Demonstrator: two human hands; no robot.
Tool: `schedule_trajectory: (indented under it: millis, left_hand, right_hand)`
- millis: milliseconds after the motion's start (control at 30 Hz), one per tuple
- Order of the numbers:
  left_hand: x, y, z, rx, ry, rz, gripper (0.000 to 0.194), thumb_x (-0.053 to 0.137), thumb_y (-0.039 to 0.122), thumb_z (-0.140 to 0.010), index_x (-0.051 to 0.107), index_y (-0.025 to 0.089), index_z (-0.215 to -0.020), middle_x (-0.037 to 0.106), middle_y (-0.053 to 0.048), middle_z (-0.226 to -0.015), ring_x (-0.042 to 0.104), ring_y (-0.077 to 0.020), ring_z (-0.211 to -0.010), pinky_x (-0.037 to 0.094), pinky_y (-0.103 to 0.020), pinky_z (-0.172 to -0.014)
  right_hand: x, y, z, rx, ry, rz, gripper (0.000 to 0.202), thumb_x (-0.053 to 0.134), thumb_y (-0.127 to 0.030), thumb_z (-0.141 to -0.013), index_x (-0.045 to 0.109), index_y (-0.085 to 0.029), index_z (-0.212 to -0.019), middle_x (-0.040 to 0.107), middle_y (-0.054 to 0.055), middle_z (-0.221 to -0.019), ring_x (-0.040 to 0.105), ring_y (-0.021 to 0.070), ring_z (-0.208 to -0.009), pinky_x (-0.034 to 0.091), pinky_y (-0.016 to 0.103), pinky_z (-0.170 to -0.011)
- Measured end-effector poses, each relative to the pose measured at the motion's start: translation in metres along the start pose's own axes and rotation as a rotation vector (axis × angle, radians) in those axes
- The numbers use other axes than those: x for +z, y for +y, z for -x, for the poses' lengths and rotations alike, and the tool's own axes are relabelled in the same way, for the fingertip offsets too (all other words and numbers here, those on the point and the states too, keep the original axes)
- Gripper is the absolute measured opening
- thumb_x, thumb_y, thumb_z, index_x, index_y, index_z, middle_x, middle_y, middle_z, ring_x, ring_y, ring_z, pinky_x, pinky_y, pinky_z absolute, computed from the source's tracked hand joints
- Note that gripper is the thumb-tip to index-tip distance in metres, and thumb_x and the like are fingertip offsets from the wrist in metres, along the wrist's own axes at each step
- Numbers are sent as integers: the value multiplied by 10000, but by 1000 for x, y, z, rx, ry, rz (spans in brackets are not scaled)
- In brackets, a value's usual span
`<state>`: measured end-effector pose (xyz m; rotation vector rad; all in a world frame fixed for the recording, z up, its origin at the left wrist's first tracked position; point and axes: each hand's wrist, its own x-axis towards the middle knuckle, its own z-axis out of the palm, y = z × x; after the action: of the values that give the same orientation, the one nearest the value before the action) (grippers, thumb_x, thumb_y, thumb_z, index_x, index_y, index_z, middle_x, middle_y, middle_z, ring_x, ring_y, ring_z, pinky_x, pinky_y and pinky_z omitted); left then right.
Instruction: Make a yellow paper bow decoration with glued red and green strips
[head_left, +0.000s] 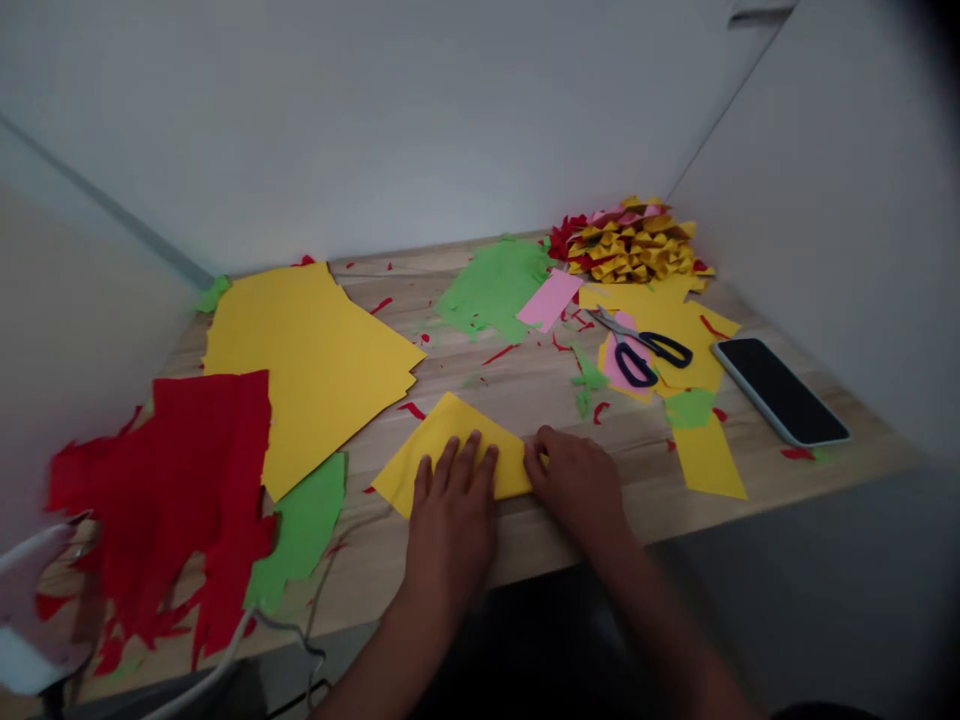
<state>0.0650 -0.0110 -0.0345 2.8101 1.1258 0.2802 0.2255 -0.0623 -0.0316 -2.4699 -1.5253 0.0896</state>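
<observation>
A piece of yellow paper [439, 428] lies near the front edge of the table, its left end tapering to a corner. My left hand [454, 500] rests flat on it with the fingers stretched out and slightly apart. At the paper's right end, my right hand [574, 480] is closed, thumb and curled fingers pinching the edge. Part of that end is hidden under the right fingers. Scissors [637, 350] with dark blue handles lie beyond my right hand, on pink and yellow paper pieces.
Large yellow sheets [300, 350], torn red paper [195, 470] and green paper [307, 520] cover the left side. Green paper [495, 285] and a pink rectangle [551, 300] lie at the back. Folded yellow pieces [634, 245] are heaped back right. A phone [780, 390] lies at right.
</observation>
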Motion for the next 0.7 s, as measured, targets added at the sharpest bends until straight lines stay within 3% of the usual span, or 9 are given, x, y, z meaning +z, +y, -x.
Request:
schedule_trajectory:
  millis: [67,133,267,400,700]
  left_hand:
    - [4,4,2,39,25,-25,509,384,98,-922,568,164,-1392,514,-92,-1512,462,-322,-1410,402,-576,-1132]
    - [8,9,4,57,47,-23,493,382,125,-939,551,145,-1402,513,-98,-1512,452,-307,-1421,413,-552,-1139]
    - [8,13,4,37,50,9,444,445,297,-987,541,223,-1414,502,-79,-1524,464,-305,-1411,443,-556,-1115]
    - [3,12,0,43,52,20,409,445,310,-996,571,232,-1378,516,-73,-1514,481,-313,-1395,462,-562,-1089]
    - [-1,14,-8,43,16,39,392,444,305,-1000,581,226,-1359,509,-73,-1521,468,-306,-1403,420,-566,-1119]
  right_hand:
    - [1,0,1,-18,19,-10,213,506,-255,-921,631,-212,-755,727,60,-727,651,206,-685,320,326,-652]
    - [2,2,2,-34,25,-24,212,502,-243,-919,626,-212,-750,722,55,-723,639,199,-676,324,329,-664]
    - [2,7,5,-80,52,-61,222,502,-257,-934,610,-213,-744,705,52,-726,624,207,-713,345,340,-716]
    - [2,12,6,-140,72,-84,215,506,-251,-939,604,-212,-751,694,54,-751,619,227,-769,346,361,-766]
    - [1,10,4,-119,23,-85,227,475,-224,-936,607,-212,-751,694,56,-720,617,214,-723,326,362,-740]
